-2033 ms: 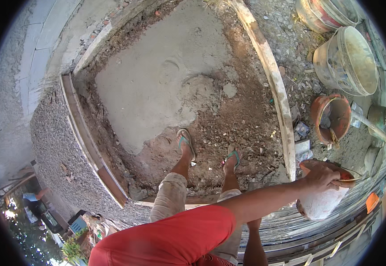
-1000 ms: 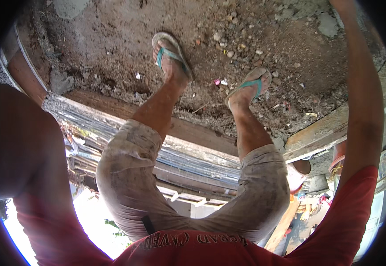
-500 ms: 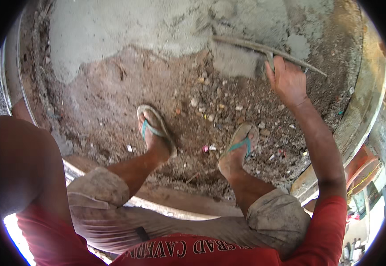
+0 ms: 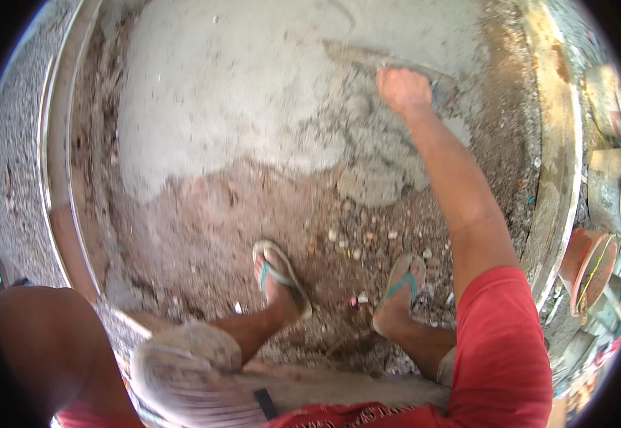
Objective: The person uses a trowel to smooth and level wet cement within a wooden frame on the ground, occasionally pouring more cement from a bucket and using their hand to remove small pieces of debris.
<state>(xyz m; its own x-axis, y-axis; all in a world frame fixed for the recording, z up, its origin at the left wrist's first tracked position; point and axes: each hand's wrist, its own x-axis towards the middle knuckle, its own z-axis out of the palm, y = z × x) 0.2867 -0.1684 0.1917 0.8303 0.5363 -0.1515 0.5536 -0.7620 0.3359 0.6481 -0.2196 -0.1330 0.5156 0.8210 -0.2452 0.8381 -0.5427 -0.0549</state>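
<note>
My right hand (image 4: 404, 90) is closed around the handle of a long, narrow plastering trowel (image 4: 354, 55). The blade rests against the wet grey mortar (image 4: 225, 93) at the far side, lying crosswise, and my fist hides its handle. Just on the near side of it is a rough, lumpy patch of mortar (image 4: 371, 182). Between that and my feet, bare brown soil (image 4: 210, 214) with small stones shows. Of my left arm (image 4: 43, 349), only a bent, dark part shows at the lower left; that hand is out of sight.
Low raised edging runs along the left (image 4: 57, 178) and right (image 4: 556, 143) sides. My feet stand in flip-flops (image 4: 282, 278) on the soil. Outside the right edging lie an orange-red bucket (image 4: 590, 267) and a pale container (image 4: 610, 100). Gravel (image 4: 18, 143) spreads beyond the left edging.
My right arm has stretched farther out, carrying the trowel away from me over the mortar. A lumpy mortar patch now shows where the blade was. The view has tilted farther ahead.
</note>
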